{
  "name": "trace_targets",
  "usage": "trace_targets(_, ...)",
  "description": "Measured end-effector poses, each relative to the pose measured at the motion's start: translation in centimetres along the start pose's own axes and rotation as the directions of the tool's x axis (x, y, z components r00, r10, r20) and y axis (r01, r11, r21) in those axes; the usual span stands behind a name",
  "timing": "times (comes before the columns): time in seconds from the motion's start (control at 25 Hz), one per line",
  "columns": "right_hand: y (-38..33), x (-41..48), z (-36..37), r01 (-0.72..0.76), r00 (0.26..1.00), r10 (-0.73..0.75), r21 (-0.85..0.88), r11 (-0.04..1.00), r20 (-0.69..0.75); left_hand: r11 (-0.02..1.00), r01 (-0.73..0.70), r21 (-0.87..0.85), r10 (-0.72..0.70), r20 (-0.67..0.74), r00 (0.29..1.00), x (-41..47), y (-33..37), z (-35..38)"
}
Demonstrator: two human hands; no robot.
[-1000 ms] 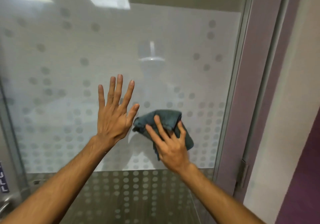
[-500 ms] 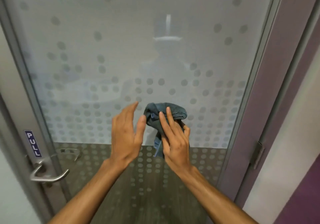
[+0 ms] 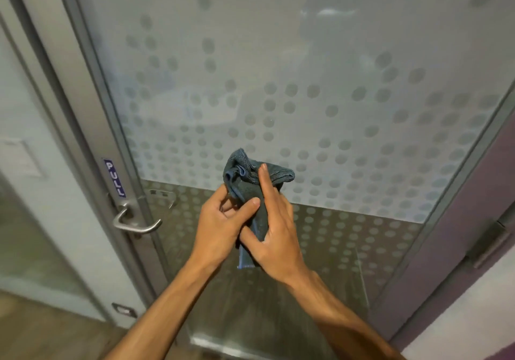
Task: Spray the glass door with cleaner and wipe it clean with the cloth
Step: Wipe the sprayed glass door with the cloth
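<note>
Item: frosted glass door (image 3: 320, 52) with a pattern of grey dots, set in a grey metal frame (image 3: 92, 125); a clear lower band begins just below the level of the hands. Fittings: curved silver metal lever handle (image 3: 136, 221) on the frame's left stile, with a small blue "PULL" label (image 3: 114, 177) just above it. Tool: crumpled dark blue-grey microfibre cloth (image 3: 250, 175), held in front of the glass near where frosted and clear bands meet, one hemmed end hanging down between the wrists. Left hand (image 3: 220, 225): fingers curled shut on the cloth's lower left folds, thumb pressed across the fabric. Right hand (image 3: 274, 234): palm and thumb closed on the cloth, index finger lying straight up along the bunched top. Whether the cloth touches the pane cannot be told. Cleaner: no spray bottle in view. Condition of glass: no droplets, streaks or wet film can be made out, though frosting and reflections would hide them. Progress, as a judgement: with the bottle absent, the spraying step is probably done; the step in hand appears to be regathering or refolding the cloth with both hands. Left to do: likely the lower clear band and the edges beside the frame, though the wiped share cannot be read from the pane.
</note>
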State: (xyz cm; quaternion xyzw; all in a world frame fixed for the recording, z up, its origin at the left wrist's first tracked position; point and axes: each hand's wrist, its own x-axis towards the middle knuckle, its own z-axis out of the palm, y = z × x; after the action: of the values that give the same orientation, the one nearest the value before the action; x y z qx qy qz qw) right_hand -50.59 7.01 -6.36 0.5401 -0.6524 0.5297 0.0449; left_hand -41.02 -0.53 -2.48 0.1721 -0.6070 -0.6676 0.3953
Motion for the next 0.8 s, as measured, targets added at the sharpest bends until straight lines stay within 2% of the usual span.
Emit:
trace_targets(0.08,-0.6,-0.7,0.4,-0.048,0.992,0.020,0.217,0.975,0.128,0.998,0.042,-0.044,-0.044,-0.058,0.997,-0.5,0.0,-1.8)
trace_targets(0.16,-0.6,-1.5,1.1,-0.132,0.991,0.126,0.422,0.897,0.042,0.993,0.090,-0.070,-0.097,-0.096,0.991,-1.3,0.1,-3.9)
trace_targets(0.24,-0.2,-2.0,2.3,-0.264,0.922,0.375,0.559,0.786,-0.092,0.988,0.127,-0.085,-0.135,-0.101,0.986,-2.2,0.2,-6.2)
trace_targets(0.28,0.3,-2.2,3.1,-0.373,0.854,0.516,0.622,0.689,-0.059,0.987,0.136,-0.085,-0.144,-0.103,0.984,-2.6,0.2,-7.4)
trace_targets(0.32,0.6,-2.2,4.1,-0.505,0.775,0.628,0.667,0.548,0.071,0.986,0.142,-0.091,-0.151,-0.107,0.983,-3.1,0.3,-8.8)
trace_targets(0.36,0.9,-2.2,5.1,-0.627,0.694,0.670,0.680,0.380,0.266,0.984,0.150,-0.097,-0.161,-0.113,0.981,-3.5,0.4,-10.1)
trace_targets(0.4,0.9,-2.5,6.2,-0.718,0.616,0.639,0.661,0.216,0.461,0.980,0.165,-0.112,-0.177,-0.108,0.978,-3.9,0.6,-11.5)
trace_targets(0.44,0.6,-2.8,7.3,-0.777,0.551,0.585,0.622,0.098,0.595,0.975,0.190,-0.113,-0.201,-0.105,0.974,-4.2,0.7,-13.1)
trace_targets(0.48,0.1,-3.0,8.3,-0.805,0.513,0.537,0.593,0.029,0.670,0.969,0.223,-0.109,-0.234,-0.104,0.967,-4.6,0.8,-14.6)
trace_targets(0.56,-1.2,-3.0,10.6,-0.818,0.502,0.504,0.576,0.012,0.703,0.956,0.289,-0.053,-0.293,-0.138,0.946,-5.6,0.9,-18.2)
trace_targets(0.6,-2.0,-2.9,11.6,-0.811,0.522,0.521,0.582,0.059,0.675,0.948,0.318,0.006,-0.313,-0.171,0.934,-6.1,0.9,-20.0)
trace_targets(0.68,-3.6,-2.9,13.5,-0.778,0.600,0.553,0.581,0.237,0.578,0.921,0.364,0.141,-0.318,-0.268,0.909,-7.2,1.0,-23.4)
trace_targets(0.8,-6.1,-3.4,16.7,-0.681,0.732,0.486,0.554,0.479,0.478,0.870,0.409,0.276,-0.285,-0.396,0.873,-9.2,1.0,-27.7)
